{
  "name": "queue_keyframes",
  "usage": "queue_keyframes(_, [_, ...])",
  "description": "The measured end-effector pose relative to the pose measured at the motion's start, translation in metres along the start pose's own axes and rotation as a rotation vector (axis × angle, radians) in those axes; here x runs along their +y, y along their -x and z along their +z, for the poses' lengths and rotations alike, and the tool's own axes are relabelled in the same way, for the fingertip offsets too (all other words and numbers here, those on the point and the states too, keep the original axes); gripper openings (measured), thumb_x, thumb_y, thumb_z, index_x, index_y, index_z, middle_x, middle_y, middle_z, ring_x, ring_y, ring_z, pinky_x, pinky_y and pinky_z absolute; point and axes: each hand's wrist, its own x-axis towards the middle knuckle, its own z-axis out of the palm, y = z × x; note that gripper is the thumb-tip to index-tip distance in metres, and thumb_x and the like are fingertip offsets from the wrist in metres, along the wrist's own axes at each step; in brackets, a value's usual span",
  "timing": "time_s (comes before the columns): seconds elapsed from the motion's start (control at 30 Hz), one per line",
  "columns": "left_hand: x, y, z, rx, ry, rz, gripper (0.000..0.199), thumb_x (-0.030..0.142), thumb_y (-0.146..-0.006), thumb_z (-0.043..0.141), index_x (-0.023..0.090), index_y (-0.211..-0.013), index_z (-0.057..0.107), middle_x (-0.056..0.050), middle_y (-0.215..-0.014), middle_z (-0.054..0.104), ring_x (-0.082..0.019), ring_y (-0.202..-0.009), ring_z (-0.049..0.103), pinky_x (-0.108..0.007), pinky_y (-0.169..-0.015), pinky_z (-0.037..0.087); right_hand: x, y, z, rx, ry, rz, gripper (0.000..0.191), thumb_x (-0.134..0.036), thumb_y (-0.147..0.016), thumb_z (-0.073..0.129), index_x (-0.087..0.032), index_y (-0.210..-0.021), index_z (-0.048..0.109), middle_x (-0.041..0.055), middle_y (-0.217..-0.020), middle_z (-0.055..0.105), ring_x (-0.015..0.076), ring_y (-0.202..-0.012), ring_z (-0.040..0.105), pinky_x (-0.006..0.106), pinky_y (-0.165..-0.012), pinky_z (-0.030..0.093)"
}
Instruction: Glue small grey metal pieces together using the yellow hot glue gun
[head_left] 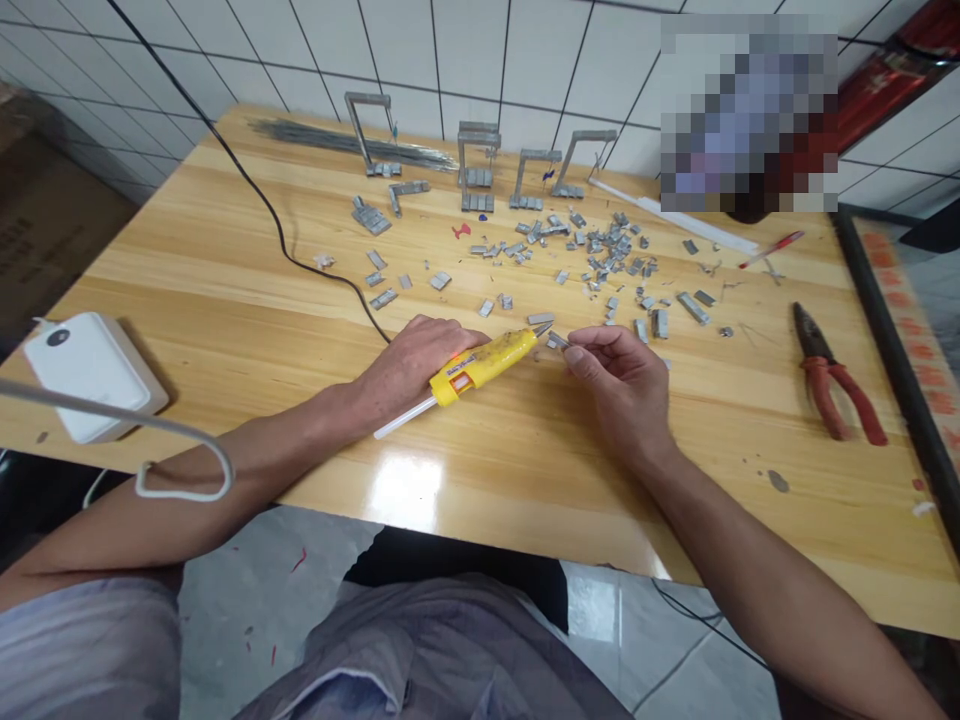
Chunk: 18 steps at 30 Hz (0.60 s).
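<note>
My left hand is wrapped round a yellow hot glue gun, with a clear glue stick poking out of its back end. The gun's metal nozzle points right, close to a small grey strip pinched between the thumb and fingers of my right hand. Whether nozzle and strip touch, I cannot tell. Just beyond the nozzle lies another small grey piece. Many more little grey pieces are scattered and heaped farther back on the wooden table.
Several grey upright frames stand at the back beside a bundle of thin metal rods. Red-handled pliers and a red pen lie right. A white box sits left, and a black cable crosses the tabletop.
</note>
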Motion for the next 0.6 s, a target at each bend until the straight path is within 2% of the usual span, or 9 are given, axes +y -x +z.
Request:
queue_keyframes(0.2, [0.003, -0.001, -0.004, -0.096, 0.010, -0.023, 0.026, 0.035, -0.113, 0.054, 0.022, -0.132, 0.066, -0.006, -0.109, 0.080, -0.021, -0.102, 0.073, -0.035, -0.093, 0.047, -0.002, 0.003, 0.001, 0.017, 0.183, -0.117, 0.022, -0.044, -0.090, 0.084, -0.027, -0.102, 0.077, -0.0001, -0.088, 0.077, 0.0166, -0.077, 0.069, 0.034, -0.074, 0.059])
queue_keyframes(0.6, [0.006, -0.001, -0.001, -0.080, -0.078, 0.026, 0.032, 0.036, -0.115, 0.048, 0.018, -0.132, 0.068, -0.008, -0.104, 0.078, -0.023, -0.098, 0.072, -0.038, -0.090, 0.044, -0.010, 0.005, 0.002, 0.045, 0.293, -0.287, 0.009, -0.035, -0.095, 0.081, -0.028, -0.099, 0.078, -0.0002, -0.087, 0.077, 0.0161, -0.074, 0.067, 0.035, -0.074, 0.058])
